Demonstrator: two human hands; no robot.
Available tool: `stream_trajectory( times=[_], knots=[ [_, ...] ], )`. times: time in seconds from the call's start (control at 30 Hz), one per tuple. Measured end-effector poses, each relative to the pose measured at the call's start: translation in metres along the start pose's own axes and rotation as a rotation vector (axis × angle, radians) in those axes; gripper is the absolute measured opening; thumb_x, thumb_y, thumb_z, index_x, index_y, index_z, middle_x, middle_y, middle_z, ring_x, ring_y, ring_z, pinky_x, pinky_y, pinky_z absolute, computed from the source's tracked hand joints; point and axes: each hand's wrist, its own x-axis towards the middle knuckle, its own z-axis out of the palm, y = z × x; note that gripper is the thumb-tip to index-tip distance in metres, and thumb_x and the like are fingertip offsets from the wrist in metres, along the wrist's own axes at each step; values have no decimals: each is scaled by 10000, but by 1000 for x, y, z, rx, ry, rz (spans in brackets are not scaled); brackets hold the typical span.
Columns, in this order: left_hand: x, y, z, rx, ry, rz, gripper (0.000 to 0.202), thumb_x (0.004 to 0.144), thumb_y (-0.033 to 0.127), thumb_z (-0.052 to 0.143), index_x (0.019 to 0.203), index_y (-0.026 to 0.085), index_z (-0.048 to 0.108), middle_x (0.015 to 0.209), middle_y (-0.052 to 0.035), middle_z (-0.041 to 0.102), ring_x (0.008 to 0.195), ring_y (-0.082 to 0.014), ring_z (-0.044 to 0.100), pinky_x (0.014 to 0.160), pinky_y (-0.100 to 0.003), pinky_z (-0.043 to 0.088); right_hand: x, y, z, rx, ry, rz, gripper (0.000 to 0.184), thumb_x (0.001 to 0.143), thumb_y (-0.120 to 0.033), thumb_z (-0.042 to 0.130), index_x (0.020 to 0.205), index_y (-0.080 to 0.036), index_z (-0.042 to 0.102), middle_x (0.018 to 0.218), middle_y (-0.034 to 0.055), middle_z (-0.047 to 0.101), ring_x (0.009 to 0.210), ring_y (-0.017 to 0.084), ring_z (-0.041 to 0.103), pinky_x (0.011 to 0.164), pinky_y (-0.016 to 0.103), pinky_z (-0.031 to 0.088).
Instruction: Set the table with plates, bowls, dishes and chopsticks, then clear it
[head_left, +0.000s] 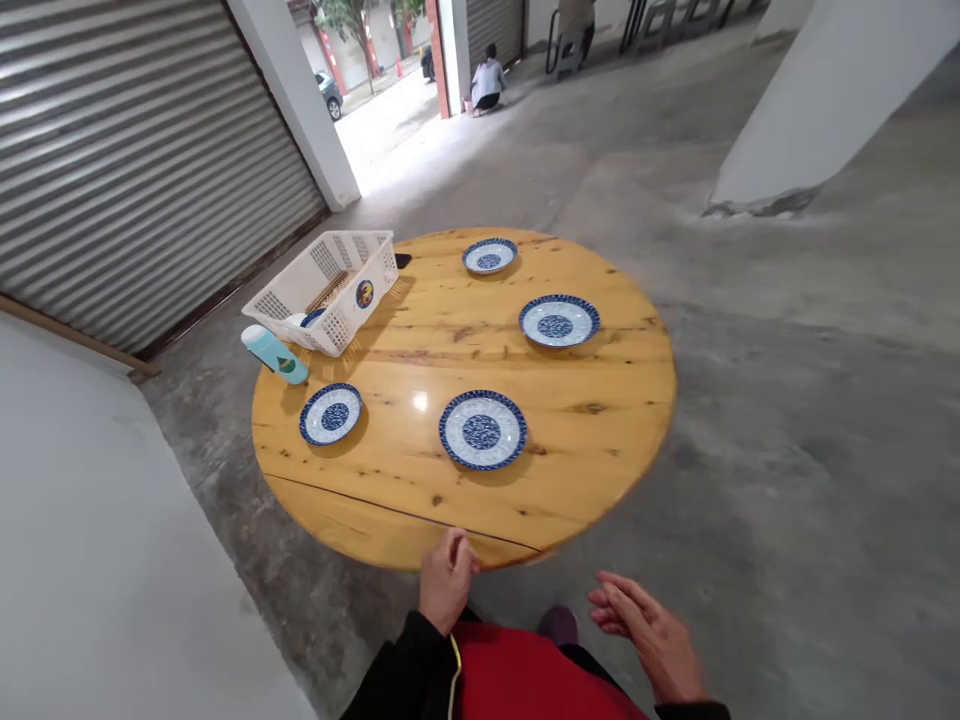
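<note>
My left hand (448, 578) is at the near edge of the round wooden table (405, 490), its fingers curled in with nothing showing in them. Off the table's edge, to the right and over the floor, my right hand (646, 632) holds nothing, its fingers stretched and slightly apart. The closest plate to my left hand is a blue-rimmed white plate (482, 430) lying flat on the tabletop. Similar plates lie at the left (331, 414), at the right (559, 321) and at the far side (490, 256).
A white plastic basket (341, 325) at the table's left holds blue-and-white dishware and bamboo-coloured sticks. Beside it stands a light-blue bottle (274, 354); a dark flat object (403, 260) lies behind. A person (488, 80) crouches by the doorway. A white pillar (817, 110) rises at right.
</note>
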Motion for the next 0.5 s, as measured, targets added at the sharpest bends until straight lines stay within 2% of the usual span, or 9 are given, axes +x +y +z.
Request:
stream_trajectory(
  times=[0.1, 0.17, 0.23, 0.3, 0.37, 0.5],
  knots=[
    [-18, 33, 63, 32, -209, 69, 242, 954, 338, 393, 917, 212, 597, 719, -4, 698, 607, -138, 668, 619, -240, 484, -5, 14, -73, 80, 138, 59, 702, 464, -651, 846, 930, -145, 701, 739, 105, 760, 614, 236, 710, 575, 320, 592],
    [-25, 53, 91, 109, -333, 164, 213, 941, 299, 420, 927, 211, 613, 721, 3, 705, 608, -130, 666, 626, -230, 473, -9, 22, -113, 121, 200, 60, 684, 462, -630, 853, 926, -155, 692, 742, 100, 760, 624, 241, 719, 577, 318, 600],
    [-27, 71, 112, 206, -410, 251, 192, 929, 271, 446, 946, 215, 629, 739, 9, 716, 626, -126, 668, 641, -225, 467, -14, 29, -142, 133, 231, 40, 657, 484, -621, 846, 929, -164, 688, 759, 97, 762, 641, 248, 726, 581, 325, 606],
    [-25, 87, 127, 280, -435, 291, 189, 927, 255, 457, 968, 222, 639, 759, 15, 726, 653, -125, 672, 654, -222, 461, -16, 32, -161, 127, 247, 31, 653, 507, -628, 830, 945, -166, 683, 771, 97, 762, 660, 257, 732, 589, 334, 611],
    [-20, 100, 142, 326, -442, 304, 196, 932, 244, 453, 973, 226, 644, 764, 19, 729, 678, -127, 675, 669, -221, 458, -15, 29, -171, 122, 246, 44, 678, 515, -640, 820, 972, -161, 673, 777, 97, 763, 679, 261, 737, 600, 332, 612],
    [-5, 123, 176, 428, -478, 317, 198, 935, 239, 462, 977, 231, 655, 784, 13, 738, 715, -143, 679, 692, -232, 453, 3, 1, -186, 109, 211, 31, 698, 540, -645, 812, 1011, -153, 655, 789, 94, 765, 693, 235, 733, 628, 300, 612]
  ],
)
